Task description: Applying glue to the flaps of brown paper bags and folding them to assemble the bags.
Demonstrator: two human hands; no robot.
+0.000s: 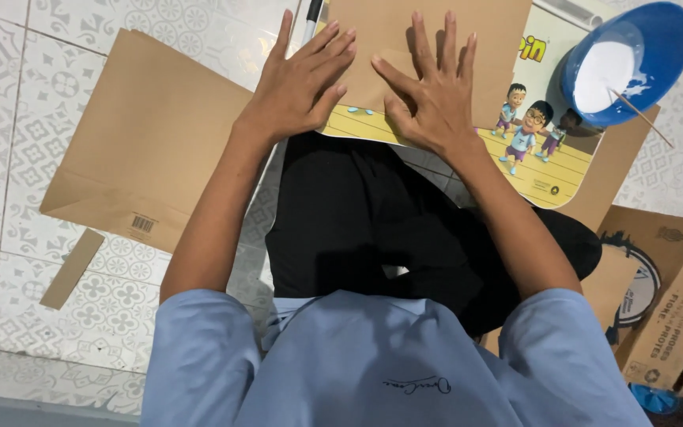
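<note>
Floor: white patterned tiles (9, 95), with a flat brown cardboard sheet (144, 134) and a small cardboard strip (71, 267) at left. A blue bowl (666, 32) of white liquid sits upper right. Brown paper (428, 39) lies over a cartoon-printed board (539, 158). Left hand (298, 83) and right hand (432, 99) press flat on it, fingers spread.
</note>
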